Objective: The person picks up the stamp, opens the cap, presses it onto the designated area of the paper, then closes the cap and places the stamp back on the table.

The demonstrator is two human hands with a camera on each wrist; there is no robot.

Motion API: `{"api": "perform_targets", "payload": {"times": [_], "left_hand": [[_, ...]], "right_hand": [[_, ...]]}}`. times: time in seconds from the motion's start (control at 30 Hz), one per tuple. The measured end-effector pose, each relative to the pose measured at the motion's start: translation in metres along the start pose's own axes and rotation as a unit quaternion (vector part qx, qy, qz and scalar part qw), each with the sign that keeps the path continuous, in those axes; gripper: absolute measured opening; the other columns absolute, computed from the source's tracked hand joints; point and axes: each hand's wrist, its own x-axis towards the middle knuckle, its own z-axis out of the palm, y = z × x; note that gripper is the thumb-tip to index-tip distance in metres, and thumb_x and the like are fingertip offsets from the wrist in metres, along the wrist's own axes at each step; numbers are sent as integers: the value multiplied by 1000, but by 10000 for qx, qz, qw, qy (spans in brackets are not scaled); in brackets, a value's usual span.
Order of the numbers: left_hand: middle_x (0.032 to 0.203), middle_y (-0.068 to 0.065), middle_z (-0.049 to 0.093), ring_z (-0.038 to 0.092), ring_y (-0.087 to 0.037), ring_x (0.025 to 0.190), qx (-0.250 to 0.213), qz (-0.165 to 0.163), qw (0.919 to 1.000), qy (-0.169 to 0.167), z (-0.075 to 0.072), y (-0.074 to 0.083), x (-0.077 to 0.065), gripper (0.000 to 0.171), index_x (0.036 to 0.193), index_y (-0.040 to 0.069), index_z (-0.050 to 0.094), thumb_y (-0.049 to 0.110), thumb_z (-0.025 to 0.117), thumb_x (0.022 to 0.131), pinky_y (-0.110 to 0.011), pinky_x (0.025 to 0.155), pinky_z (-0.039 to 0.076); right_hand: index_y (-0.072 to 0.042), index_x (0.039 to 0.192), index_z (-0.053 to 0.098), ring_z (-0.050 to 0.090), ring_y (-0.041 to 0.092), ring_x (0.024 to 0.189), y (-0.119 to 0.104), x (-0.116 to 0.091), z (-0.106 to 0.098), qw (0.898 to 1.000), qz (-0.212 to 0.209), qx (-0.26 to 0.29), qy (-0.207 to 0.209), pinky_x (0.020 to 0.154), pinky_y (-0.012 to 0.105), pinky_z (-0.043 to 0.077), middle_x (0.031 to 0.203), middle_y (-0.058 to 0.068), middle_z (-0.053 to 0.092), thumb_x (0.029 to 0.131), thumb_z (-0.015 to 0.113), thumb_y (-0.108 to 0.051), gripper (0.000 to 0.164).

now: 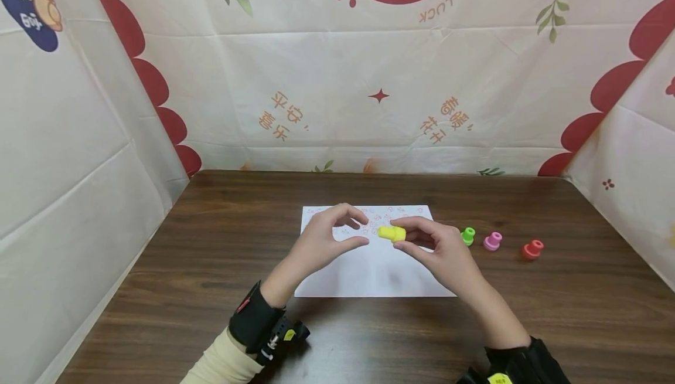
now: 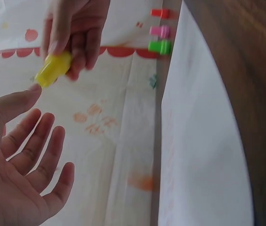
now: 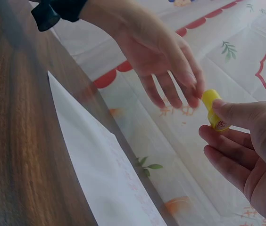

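A small yellow stamp (image 1: 392,233) is pinched between thumb and fingers of my right hand (image 1: 440,252), raised over the paper. Its narrower end points toward my left hand (image 1: 323,242), and a red mark shows on its wide end in the right wrist view. My left hand is spread with thumb and fingers apart, holding nothing, fingertips close to the stamp. Beneath both hands lies a white sheet of paper (image 1: 369,278) with rows of small reddish prints along its far part.
Right of the paper stand a green stamp (image 1: 468,236), a pink stamp (image 1: 493,241) and a red stamp (image 1: 532,249) on the brown wooden table (image 1: 174,290). A white printed cloth (image 1: 337,67) hangs behind the table and along its sides.
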Motion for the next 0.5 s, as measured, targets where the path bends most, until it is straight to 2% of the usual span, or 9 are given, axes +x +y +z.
{"api": "perform_targets", "payload": {"times": [0.17,0.3,0.43,0.5], "left_hand": [[113,1,72,68,-18,108,505,-173,9982,279,-16,-3,-3,32,113,15,67,18,81,84,-42,101,52],[116,0,72,66,-19,111,1055,-273,9933,391,-27,-6,-6,33,116,16,68,21,80,85,-40,96,54],[116,1,70,65,-20,110,1828,-421,9810,503,-34,-9,-10,34,117,18,67,25,79,86,-40,96,54],[116,1,70,64,-20,110,2118,-494,9747,515,-36,-10,-12,34,117,18,67,26,79,86,-39,96,54]], "right_hand": [[-10,117,70,66,3,83,2,-1,-9,9995,196,-149,180,79,11,55,97,5,74,85,78,-9,33],[-13,118,69,65,-3,88,3,-3,-15,9980,363,-355,368,81,8,52,106,7,75,86,78,-15,34],[-13,119,68,62,-11,93,6,-6,-18,9959,462,-539,557,82,5,50,113,10,74,87,78,-18,34],[-12,119,68,61,-11,94,9,-7,-20,9950,433,-617,661,81,5,50,114,9,73,87,78,-17,34]]}}
